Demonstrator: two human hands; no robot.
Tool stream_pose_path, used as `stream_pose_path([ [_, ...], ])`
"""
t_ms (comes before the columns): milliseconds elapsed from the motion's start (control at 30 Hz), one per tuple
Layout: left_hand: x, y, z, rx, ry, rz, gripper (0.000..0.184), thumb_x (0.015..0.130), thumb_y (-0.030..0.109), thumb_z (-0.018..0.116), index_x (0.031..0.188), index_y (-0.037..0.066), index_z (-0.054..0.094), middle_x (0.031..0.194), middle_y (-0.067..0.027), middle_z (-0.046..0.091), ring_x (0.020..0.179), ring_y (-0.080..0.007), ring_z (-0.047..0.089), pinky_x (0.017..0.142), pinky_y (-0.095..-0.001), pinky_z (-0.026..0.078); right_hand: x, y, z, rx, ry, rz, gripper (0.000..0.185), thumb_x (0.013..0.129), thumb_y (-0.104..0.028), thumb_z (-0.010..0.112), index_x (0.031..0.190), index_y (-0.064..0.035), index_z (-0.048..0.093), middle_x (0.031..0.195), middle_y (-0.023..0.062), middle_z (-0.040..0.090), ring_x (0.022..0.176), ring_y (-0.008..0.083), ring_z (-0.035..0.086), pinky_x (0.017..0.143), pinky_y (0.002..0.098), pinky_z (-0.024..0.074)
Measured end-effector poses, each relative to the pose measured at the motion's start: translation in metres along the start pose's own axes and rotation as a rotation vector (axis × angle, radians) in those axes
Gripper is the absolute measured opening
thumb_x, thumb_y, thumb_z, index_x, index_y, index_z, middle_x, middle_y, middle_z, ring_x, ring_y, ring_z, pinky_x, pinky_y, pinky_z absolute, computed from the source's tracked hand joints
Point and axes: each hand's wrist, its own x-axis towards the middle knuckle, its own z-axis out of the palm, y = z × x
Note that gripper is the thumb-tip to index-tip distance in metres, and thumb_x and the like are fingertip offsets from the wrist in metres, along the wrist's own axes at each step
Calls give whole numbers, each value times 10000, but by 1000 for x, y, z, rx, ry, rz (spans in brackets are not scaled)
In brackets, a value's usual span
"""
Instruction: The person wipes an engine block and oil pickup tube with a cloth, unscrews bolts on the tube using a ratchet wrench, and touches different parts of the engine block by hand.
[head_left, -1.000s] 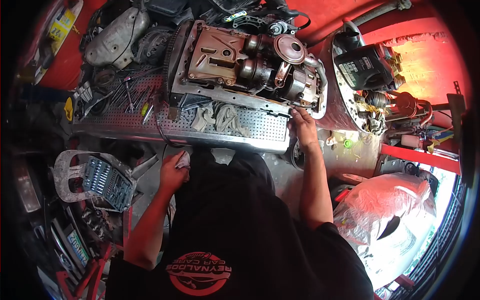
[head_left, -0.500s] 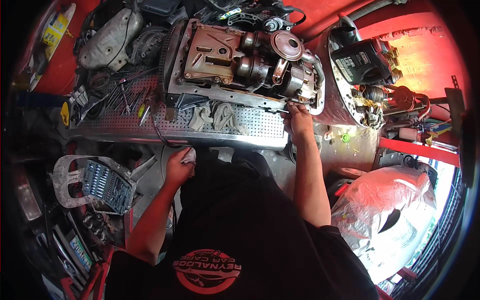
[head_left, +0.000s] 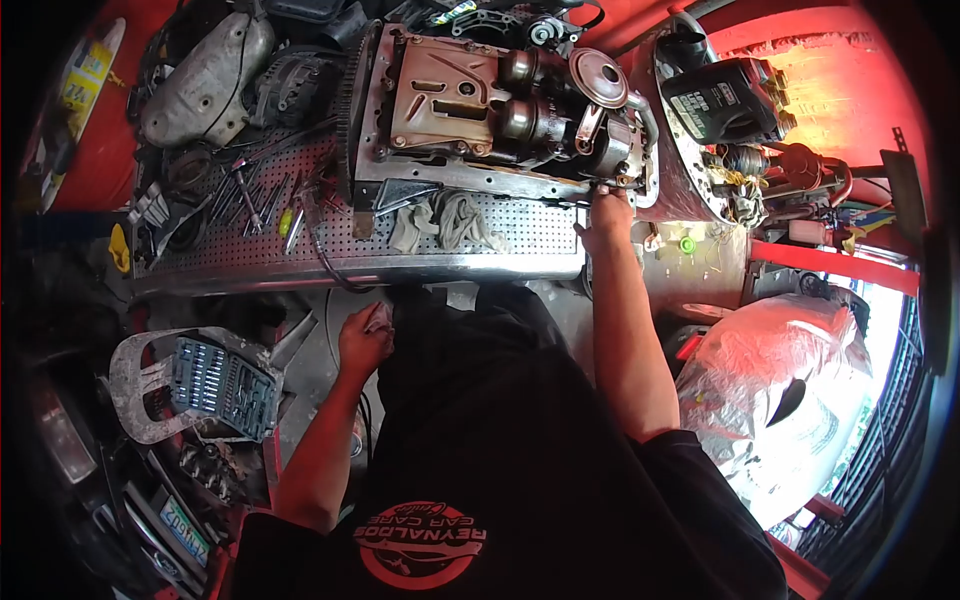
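Note:
An upturned engine block (head_left: 470,179), with its copper-toned baffle plate (head_left: 445,95) and round oil pickup (head_left: 598,78) exposed, lies on the perforated metal bench. My right hand (head_left: 610,215) is at the block's near right corner, its fingers curled against the lower rim and partly hidden. Away from the bench, down at the left, my left hand (head_left: 362,345) is closed around a crumpled pale rag (head_left: 378,318). Grey cloth gloves (head_left: 450,222) lie on the bench just in front of the block.
Wrenches and other hand tools (head_left: 250,200) are spread over the bench's left side. A socket set (head_left: 215,378) rests on a white plastic chair (head_left: 125,370). Black coolant jugs (head_left: 715,105) stand at the right. Plastic sheeting (head_left: 770,400) covers something at lower right.
The view has shifted slightly. My right hand has moved a little along the block's rim toward its right corner. My left hand still keeps the rag, turned slightly.

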Motion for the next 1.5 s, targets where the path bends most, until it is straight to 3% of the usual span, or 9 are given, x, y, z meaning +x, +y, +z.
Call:
stream_pose_path([
  [100,-5,-5,-11,196,16,203,527,708,142,731,1225,61,668,1083,-183,669,1020,-355,647,909,-413,514,25,27,-1,135,89,-231,129,1034,-188,537,1090,-105,618,912,-28,627,763,96,526,609,304,425],
  [167,-7,-21,-12,-11,50,-84,506,722,132,702,1224,69,674,1094,-180,668,1029,-341,652,914,-401,515,24,35,-4,266,86,-264,117,1021,-200,570,1069,-108,625,890,-39,613,766,84,527,608,290,441],
  [367,-18,-3,-36,26,-10,-227,497,734,143,695,1229,102,678,1092,-177,686,1000,-315,675,884,-369,520,-15,54,-49,281,91,-269,243,1020,-329,572,1052,-97,635,926,-14,631,825,125,576,791,340,491],
  [467,-18,-35,-29,19,77,-212,463,750,137,686,1211,108,682,1051,-166,700,970,-297,688,843,-352,522,-11,88,-118,-495,-156,-332,389,1013,-342,589,1060,39,650,1028,92,681,912,156,620,804,309,499],
  [567,-10,0,-39,56,-50,-200,456,751,113,686,1206,95,681,1026,-153,706,977,-272,694,833,-338,522,0,94,-127,-464,-21,-693,378,995,-218,618,1248,62,607,1031,122,700,906,151,636,821,297,511],
  [667,2,2,-39,38,-153,-239,467,745,98,697,1211,82,678,1031,-150,706,978,-267,698,846,-333,523,-13,26,-87,-796,-39,-834,366,964,-246,628,1304,-112,611,658,136,597,581,211,560,615,403,459],
  [900,10,-19,-29,123,-38,-97,480,733,133,709,1209,77,677,1026,-156,703,953,-319,691,857,-333,523,12,4,-76,-387,-363,-445,462,1001,-256,609,1344,43,525,779,47,644,698,100,550,619,284,464],
  [1067,1,-32,-17,64,-307,-243,459,742,166,712,1197,108,685,1060,-182,698,997,-353,674,868,-387,529,14,9,-57,-370,-345,-450,309,1003,-259,603,1199,-21,623,689,3,589,554,56,488,494,228,380],
  [1500,-19,-12,3,38,-131,-172,311,774,180,687,1072,91,698,962,-168,707,943,-350,686,805,-391,522,13,-4,-52,-5,-430,-129,92,993,-204,604,1013,-118,629,672,-56,482,520,41,387,440,209,297],
])
